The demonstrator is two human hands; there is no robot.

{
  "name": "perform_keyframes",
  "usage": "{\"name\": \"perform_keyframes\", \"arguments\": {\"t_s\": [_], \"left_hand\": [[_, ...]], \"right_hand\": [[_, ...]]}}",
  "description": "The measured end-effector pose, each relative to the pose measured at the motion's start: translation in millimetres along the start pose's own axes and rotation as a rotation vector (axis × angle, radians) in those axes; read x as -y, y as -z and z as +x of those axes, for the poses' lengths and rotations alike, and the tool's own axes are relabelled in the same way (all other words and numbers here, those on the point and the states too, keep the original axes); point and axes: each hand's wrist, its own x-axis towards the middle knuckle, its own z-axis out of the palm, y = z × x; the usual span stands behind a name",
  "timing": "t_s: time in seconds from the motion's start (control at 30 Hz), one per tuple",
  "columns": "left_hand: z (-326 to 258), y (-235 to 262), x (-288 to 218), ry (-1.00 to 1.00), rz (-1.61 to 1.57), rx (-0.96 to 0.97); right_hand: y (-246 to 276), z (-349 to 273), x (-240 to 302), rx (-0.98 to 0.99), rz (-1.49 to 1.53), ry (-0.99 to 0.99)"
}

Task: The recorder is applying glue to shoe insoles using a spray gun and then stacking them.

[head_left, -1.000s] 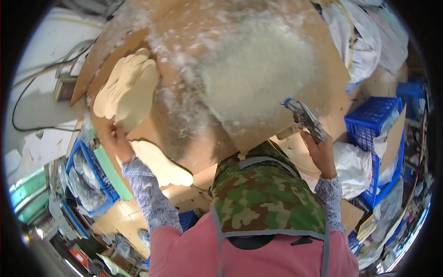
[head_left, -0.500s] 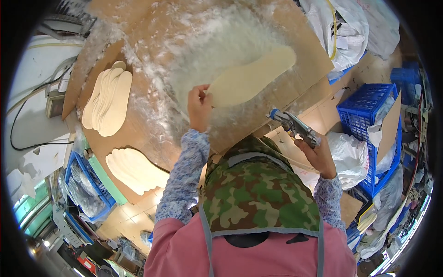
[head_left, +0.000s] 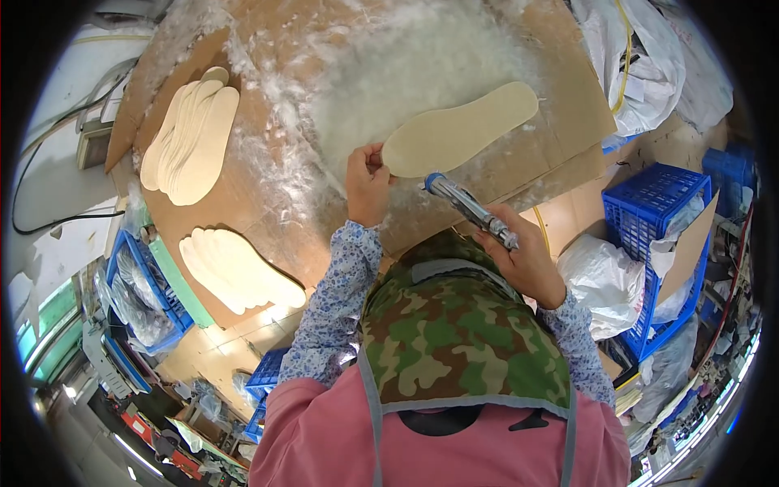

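Observation:
Between the thumb and fingers of my left hand point(head_left: 369, 185) is the wide end of a cream insole point(head_left: 458, 134), lying over a cardboard sheet point(head_left: 276, 154) coated with whitish fibrous residue. My right hand point(head_left: 519, 252) grips a metal spray gun point(head_left: 471, 203) with a blue ring at its tip. That tip points at the near edge of the insole, a short way from it. Any spray coming out is too faint to make out. At the left, a fanned pile of insoles point(head_left: 191, 138) rests on the cardboard, and a second pile point(head_left: 235, 272) lies closer to me.
Right of the table stands a blue plastic crate point(head_left: 649, 215) with a white bag point(head_left: 600, 284) beside it. Large white sacks point(head_left: 641, 65) sit at the far right. Another blue crate point(head_left: 142, 284) holding plastic bags is at the left. A black cable point(head_left: 61, 227) runs along the left side.
My right hand has brought the spray gun left and up, closer to the insole. The view has shifted slightly; my left hand still holds the same insole end.

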Motion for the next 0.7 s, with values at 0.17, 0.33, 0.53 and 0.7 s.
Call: {"name": "perform_keyframes", "arguments": {"t_s": [0.17, 0.33, 0.53, 0.7], "left_hand": [[0.9, 2.7, 0.1, 0.006, 0.001, 0.005], [2.4, 3.8, -3.6, 0.025, -0.014, 0.04], [-0.3, 1.3, -14.4, 0.045, -0.028, 0.048], [0.0, 2.8, -15.0, 0.048, -0.047, 0.091]], "right_hand": [[7.5, 4.9, 5.4, -0.049, -0.107, -0.023], [21.1, 5.3, -2.9, -0.138, -0.101, -0.046], [38.9, 2.4, -12.4, -0.276, -0.095, -0.073], [55.6, -0.8, -20.7, -0.38, -0.122, -0.06]]}}
